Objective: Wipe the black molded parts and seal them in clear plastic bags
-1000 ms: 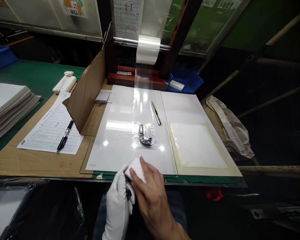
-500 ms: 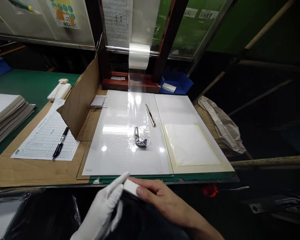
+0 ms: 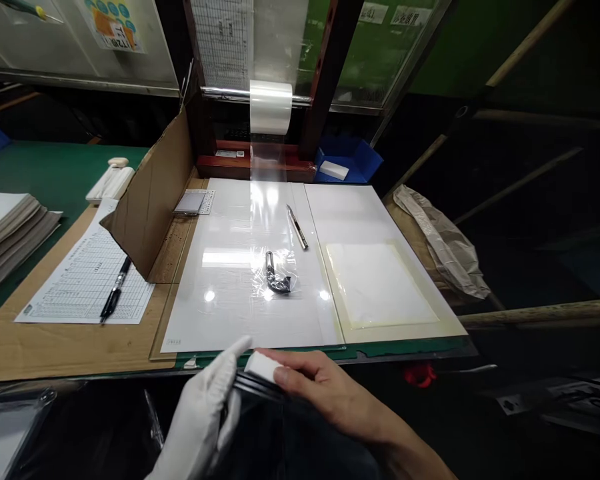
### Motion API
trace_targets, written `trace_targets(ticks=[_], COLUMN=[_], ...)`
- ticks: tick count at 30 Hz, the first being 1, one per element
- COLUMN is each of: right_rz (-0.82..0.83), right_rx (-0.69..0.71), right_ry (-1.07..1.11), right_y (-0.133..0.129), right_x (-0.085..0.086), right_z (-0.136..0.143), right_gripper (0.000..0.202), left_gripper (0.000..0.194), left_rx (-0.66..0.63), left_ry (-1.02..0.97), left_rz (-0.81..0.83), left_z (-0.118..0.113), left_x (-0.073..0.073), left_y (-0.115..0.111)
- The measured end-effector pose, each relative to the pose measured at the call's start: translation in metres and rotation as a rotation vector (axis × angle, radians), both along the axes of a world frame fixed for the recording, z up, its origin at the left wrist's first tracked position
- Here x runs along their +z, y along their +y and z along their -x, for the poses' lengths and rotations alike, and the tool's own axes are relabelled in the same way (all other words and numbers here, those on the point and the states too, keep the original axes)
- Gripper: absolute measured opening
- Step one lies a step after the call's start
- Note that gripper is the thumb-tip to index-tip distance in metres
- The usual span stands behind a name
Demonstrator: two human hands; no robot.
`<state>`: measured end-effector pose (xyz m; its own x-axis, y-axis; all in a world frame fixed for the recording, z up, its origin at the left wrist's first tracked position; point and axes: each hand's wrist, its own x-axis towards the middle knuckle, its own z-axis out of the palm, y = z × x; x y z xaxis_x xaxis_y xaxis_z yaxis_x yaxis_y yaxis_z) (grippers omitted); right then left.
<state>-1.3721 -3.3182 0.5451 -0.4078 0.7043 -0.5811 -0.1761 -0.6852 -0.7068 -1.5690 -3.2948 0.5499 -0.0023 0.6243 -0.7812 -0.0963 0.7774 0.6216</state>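
My left hand (image 3: 207, 403), in a white glove, is closed around a glossy black part with long parallel edges (image 3: 257, 385), just in front of the table edge. My bare right hand (image 3: 323, 387) pinches a small white block (image 3: 263, 365), perhaps a sponge or eraser, against the upper side of that black part. The part's far end is hidden under my right hand. Beyond both hands, a bent black and metallic piece (image 3: 279, 283) lies in clear plastic film (image 3: 275, 227) on the white work surface (image 3: 220, 320).
A film roll (image 3: 270, 108) hangs on a rod at the back. A craft knife or pen (image 3: 297, 228) lies beside the film. On the left are a cardboard divider (image 3: 153, 193), a printed form (image 3: 80, 287) and a black pen (image 3: 114, 293). A blue bin (image 3: 353, 160) sits back right.
The black part between my hands shows more now, and my left fingers have drawn slightly away from the white block. The whole view has shifted slightly.
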Motion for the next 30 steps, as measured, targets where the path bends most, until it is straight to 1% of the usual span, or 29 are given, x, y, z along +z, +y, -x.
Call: trace_targets(ticks=[2, 4, 5, 6, 8, 10, 13, 14, 16, 17, 21, 23, 24, 27, 28, 30], right_rz=[-0.035, -0.128, -0.194, -0.276, -0.460, -0.593, -0.749, -0.846, -1.053, -1.110, -1.131, -1.179, -1.176, -1.078, -1.075, -1.119], right_rx=[-0.145, -0.324, -0.373, -0.376, -0.275, -0.179, -0.147, -0.106, 0.019, 0.058, 0.061, 0.125, 0.143, 0.108, 0.116, 0.163], right_ry=[-0.076, -0.205, -0.285, -0.365, -0.487, -0.568, -0.701, -0.754, -0.841, -0.882, -1.036, -1.029, -1.023, -1.086, -1.096, -1.057], right_y=[-0.005, -0.013, -0.017, -0.020, -0.023, -0.020, -0.011, -0.008, -0.005, -0.005, -0.005, -0.005, -0.005, -0.004, -0.004, -0.004], right_x=[-0.007, -0.017, -0.022, -0.026, -0.032, -0.036, -0.040, -0.041, -0.042, -0.043, -0.047, -0.048, -0.048, -0.047, -0.046, -0.045], right_z=[0.013, 0.032, 0.042, 0.050, 0.057, 0.052, 0.034, 0.028, 0.021, 0.019, 0.020, 0.020, 0.020, 0.019, 0.018, 0.019], right_gripper=[0.048, 0.051, 0.051, 0.049, 0.045, 0.044, 0.048, 0.049, 0.049, 0.049, 0.046, 0.044, 0.043, 0.044, 0.044, 0.044], left_gripper=[0.060, 0.057, 0.052, 0.048, 0.047, 0.051, 0.052, 0.049, 0.040, 0.037, 0.034, 0.033, 0.035, 0.050, 0.050, 0.043], left_rx=[0.084, 0.182, 0.226, 0.257, 0.255, 0.192, 0.097, 0.077, 0.056, 0.055, 0.045, 0.039, 0.035, 0.030, 0.030, 0.033], left_ry=[-0.018, -0.020, -0.032, -0.059, -0.132, -0.207, -0.265, -0.277, -0.295, -0.302, -0.329, -0.335, -0.343, -0.373, -0.383, -0.400], left_rz=[0.041, 0.045, 0.055, 0.080, 0.144, 0.201, 0.236, 0.242, 0.233, 0.224, 0.208, 0.216, 0.223, 0.246, 0.247, 0.246], left_z=[-0.008, -0.015, -0.017, -0.018, -0.017, -0.013, -0.007, -0.006, -0.005, -0.005, -0.004, -0.003, -0.003, -0.005, -0.006, -0.007], left_x=[0.001, -0.001, -0.004, -0.007, -0.014, -0.021, -0.025, -0.026, -0.027, -0.029, -0.034, -0.036, -0.036, -0.038, -0.039, -0.042], left_y=[-0.005, -0.010, -0.012, -0.014, -0.017, -0.020, -0.022, -0.023, -0.025, -0.026, -0.028, -0.028, -0.029, -0.030, -0.031, -0.032])
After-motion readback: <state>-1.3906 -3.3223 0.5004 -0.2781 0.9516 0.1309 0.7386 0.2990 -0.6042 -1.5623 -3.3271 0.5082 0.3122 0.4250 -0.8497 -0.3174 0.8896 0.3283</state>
